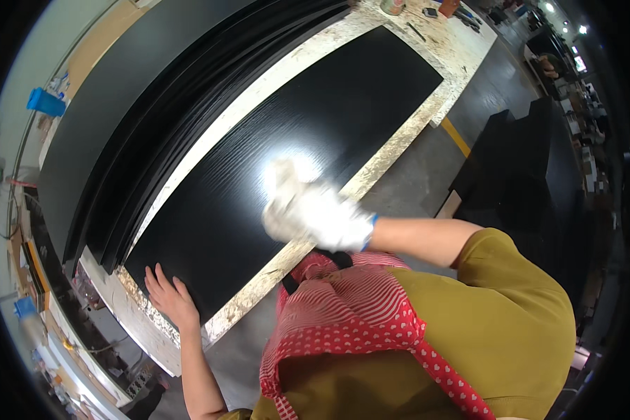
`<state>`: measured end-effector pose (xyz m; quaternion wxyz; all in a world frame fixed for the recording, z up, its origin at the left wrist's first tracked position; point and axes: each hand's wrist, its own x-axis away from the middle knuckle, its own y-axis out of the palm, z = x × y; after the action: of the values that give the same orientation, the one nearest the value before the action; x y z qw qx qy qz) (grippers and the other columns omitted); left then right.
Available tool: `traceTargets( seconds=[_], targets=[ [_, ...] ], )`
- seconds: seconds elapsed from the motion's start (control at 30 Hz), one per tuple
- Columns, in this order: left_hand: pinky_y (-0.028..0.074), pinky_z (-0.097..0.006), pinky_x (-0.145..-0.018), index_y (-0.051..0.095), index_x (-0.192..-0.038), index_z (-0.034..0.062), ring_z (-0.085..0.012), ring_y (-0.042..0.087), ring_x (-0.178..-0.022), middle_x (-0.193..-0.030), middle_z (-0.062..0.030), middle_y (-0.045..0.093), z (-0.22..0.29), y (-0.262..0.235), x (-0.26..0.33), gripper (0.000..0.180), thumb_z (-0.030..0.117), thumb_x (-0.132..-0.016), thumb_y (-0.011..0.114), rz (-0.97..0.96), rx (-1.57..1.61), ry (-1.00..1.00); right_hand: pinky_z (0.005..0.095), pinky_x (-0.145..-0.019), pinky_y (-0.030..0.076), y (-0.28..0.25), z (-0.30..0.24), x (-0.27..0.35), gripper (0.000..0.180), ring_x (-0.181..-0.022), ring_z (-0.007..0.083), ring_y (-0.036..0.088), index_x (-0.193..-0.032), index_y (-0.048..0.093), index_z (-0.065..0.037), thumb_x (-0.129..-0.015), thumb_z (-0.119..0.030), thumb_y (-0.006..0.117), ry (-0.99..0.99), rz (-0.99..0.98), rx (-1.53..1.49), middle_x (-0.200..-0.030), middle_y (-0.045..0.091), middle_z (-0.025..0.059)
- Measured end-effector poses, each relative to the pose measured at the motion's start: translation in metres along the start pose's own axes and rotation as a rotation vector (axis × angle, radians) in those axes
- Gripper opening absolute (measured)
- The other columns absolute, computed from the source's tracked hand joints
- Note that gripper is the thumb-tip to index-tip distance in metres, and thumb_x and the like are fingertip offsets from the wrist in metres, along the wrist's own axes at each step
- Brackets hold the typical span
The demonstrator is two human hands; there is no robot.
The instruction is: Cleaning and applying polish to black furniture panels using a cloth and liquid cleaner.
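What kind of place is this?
Likely a furniture or panel workshop: a black panel lies on a chipboard bench, more black boards are stacked beside it, and the gloved right hand wipes the panel.

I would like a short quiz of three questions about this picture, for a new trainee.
1. True or false: the left hand wears a glove.
2. Which hand is over the middle of the black panel? A) the left hand B) the right hand C) neither hand
3. Fill in: the black panel lies on a pale, speckled ____.

Key:
1. False. The left hand is bare and rests flat on the near end of the black panel.
2. B. The right hand, in a white glove, holds a white cloth there.
3. Workbench. Its edge shows all around the black panel.
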<state>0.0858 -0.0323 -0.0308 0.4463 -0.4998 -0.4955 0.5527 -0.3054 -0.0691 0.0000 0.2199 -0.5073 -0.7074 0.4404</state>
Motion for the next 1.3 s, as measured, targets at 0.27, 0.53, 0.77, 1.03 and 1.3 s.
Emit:
traceTargets(
  seconds=[0.27, 0.53, 0.77, 1.03, 1.3],
  targets=[
    [0.022, -0.053, -0.113, 0.038, -0.146, 0.0082, -0.0404, 0.028, -0.140, -0.155, -0.0164, 0.029, -0.040, -0.020, 0.036, 0.052, 0.024, -0.097, 0.048, -0.102, 0.101, -0.027, 0.0434, -0.069, 0.054, -0.090, 0.167, -0.087, 0.021, -0.081, 0.0359, 0.065, -0.098, 0.065, -0.008, -0.086, -0.022, 0.055, 0.195, 0.273, -0.021, -0.095, 0.067, 0.0157],
    [0.022, -0.052, -0.113, 0.040, -0.145, 0.0079, -0.0403, 0.029, -0.140, -0.154, -0.0199, 0.029, -0.048, -0.014, 0.048, 0.052, 0.024, -0.097, 0.047, -0.003, 0.203, -0.024, 0.0443, -0.059, 0.055, 0.004, -0.014, -0.166, 0.013, -0.065, 0.0328, 0.066, -0.078, 0.063, -0.005, -0.077, -0.017, 0.057, 0.049, 0.112, 0.259, -0.070, 0.062, 0.0153],
    [0.025, -0.053, -0.111, 0.038, -0.145, 0.0052, -0.0434, 0.033, -0.137, -0.149, -0.0231, 0.036, -0.055, 0.000, 0.049, 0.059, 0.021, -0.091, 0.057, 0.074, 0.267, -0.105, 0.0364, -0.080, 0.055, 0.083, -0.139, -0.112, 0.042, -0.092, 0.0332, 0.066, -0.121, 0.058, 0.000, -0.080, -0.012, 0.060, -0.558, -0.430, -0.137, -0.122, 0.059, 0.0211],
    [0.023, -0.053, -0.113, 0.042, -0.143, 0.0052, -0.0383, 0.036, -0.138, -0.146, -0.0156, 0.045, -0.038, -0.003, 0.069, 0.057, 0.018, -0.090, 0.058, 0.117, 0.278, -0.255, 0.0421, -0.076, 0.051, 0.028, 0.020, -0.155, 0.016, -0.083, 0.0356, 0.062, -0.098, 0.060, -0.004, -0.086, -0.009, 0.050, -0.161, 0.340, 0.347, -0.089, 0.064, 0.0178],
    [0.032, -0.049, -0.109, 0.055, -0.129, 0.0025, -0.0444, 0.040, -0.133, -0.133, -0.0173, 0.057, -0.049, 0.004, 0.079, 0.043, 0.007, -0.086, 0.060, 0.234, 0.427, -0.153, 0.0418, -0.064, 0.056, 0.172, -0.250, -0.196, 0.027, -0.076, 0.0343, 0.067, -0.098, 0.062, -0.002, -0.072, -0.009, 0.061, -0.581, -0.348, 0.102, -0.083, 0.064, 0.0165]
  ],
)
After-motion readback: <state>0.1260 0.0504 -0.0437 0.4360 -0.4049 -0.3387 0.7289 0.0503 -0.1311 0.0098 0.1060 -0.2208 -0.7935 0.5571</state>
